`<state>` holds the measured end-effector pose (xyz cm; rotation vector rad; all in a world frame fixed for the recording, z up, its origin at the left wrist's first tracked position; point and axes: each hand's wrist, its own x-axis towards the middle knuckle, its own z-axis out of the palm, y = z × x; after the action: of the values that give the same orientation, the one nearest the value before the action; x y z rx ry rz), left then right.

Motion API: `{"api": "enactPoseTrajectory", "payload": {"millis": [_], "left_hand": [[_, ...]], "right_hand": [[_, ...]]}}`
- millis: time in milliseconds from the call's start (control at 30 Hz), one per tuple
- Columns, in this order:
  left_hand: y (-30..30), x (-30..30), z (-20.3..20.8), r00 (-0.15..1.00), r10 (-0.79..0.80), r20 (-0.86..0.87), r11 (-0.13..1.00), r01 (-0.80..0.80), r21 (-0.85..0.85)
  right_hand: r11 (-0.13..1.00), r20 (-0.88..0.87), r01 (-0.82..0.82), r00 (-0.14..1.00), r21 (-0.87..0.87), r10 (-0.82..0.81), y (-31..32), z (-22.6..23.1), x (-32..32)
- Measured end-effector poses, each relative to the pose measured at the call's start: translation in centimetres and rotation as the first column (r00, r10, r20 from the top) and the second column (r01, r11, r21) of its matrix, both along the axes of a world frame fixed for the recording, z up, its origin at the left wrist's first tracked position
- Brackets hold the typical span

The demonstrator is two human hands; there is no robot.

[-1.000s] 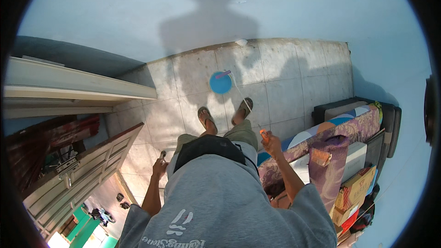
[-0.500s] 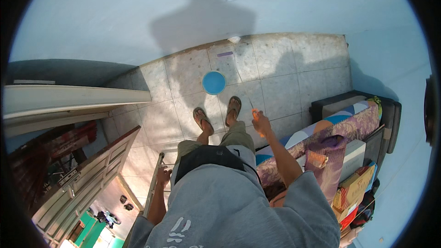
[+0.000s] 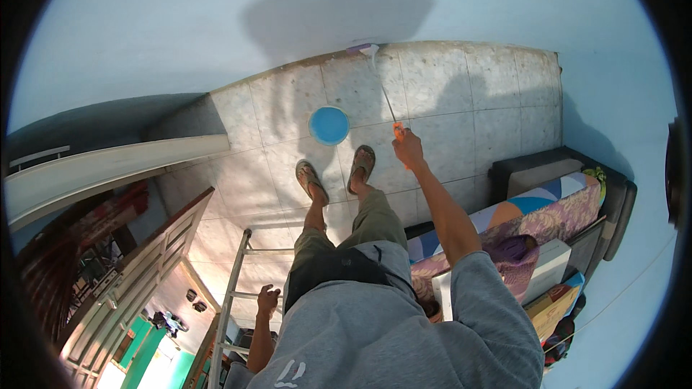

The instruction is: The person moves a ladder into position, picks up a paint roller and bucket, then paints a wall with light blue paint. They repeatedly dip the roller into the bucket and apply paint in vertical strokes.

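Observation:
My right hand [image 3: 409,148] is closed round the orange handle of a paint roller [image 3: 398,130], its thin metal rod reaching away from me over the floor. The purple roller head [image 3: 358,49] appears at the foot of the light blue wall; whether it touches the wall I cannot tell. Nearer to me, a round bucket [image 3: 329,126] of blue paint stands on the tiles, just beyond my sandalled feet. Low on my left side, my left hand [image 3: 268,301] is empty with fingers loosely apart, beside the metal ladder [image 3: 234,281] and off its rail.
On the right, a dark sofa [image 3: 620,202] is loaded with a rolled patterned mattress [image 3: 540,216] and boxes [image 3: 551,306]. A long white panel [image 3: 122,158] and an open wooden door [image 3: 137,292] stand at left. Marbled tiles [image 3: 440,130] cover the floor.
My right hand has reached forward with the roller, and its head has moved away to the wall's base. My left hand has come off the ladder rail and dropped nearer to my body.

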<state>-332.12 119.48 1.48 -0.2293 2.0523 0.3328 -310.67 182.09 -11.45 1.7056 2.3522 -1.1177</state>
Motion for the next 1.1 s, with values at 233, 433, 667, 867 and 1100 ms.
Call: {"api": "enactPoseTrajectory", "payload": {"millis": [233,433,667,867,1100], "left_hand": [[6.0,0.9,1.0,0.998,0.032,0.05,0.999,-0.03,-0.034],[9.2,-1.1,0.7,0.989,0.111,0.097,0.993,-0.115,0.041],[10.1,-2.8,-0.3,0.999,0.03,0.027,0.994,-0.032,0.108],[9.7,-3.4,-0.6,0.995,0.083,0.05,0.992,-0.088,0.095],[8.7,-4.6,-0.1,0.994,0.092,0.059,0.987,-0.099,0.124]], "right_hand": [[0.955,0.047,0.171,0.985,-0.24,-0.165,2.7,7.4,-1.5],[0.988,-0.074,0.147,0.986,-0.047,-0.15,0.0,13.0,1.1],[0.968,-0.13,0.222,0.963,-0.12,-0.237,-3.1,26.2,2.0],[0.986,-0.126,0.163,0.978,-0.038,-0.167,-2.6,26.2,2.2],[0.988,-0.073,0.153,0.986,-0.004,-0.153,-0.7,22.0,0.3]]}}
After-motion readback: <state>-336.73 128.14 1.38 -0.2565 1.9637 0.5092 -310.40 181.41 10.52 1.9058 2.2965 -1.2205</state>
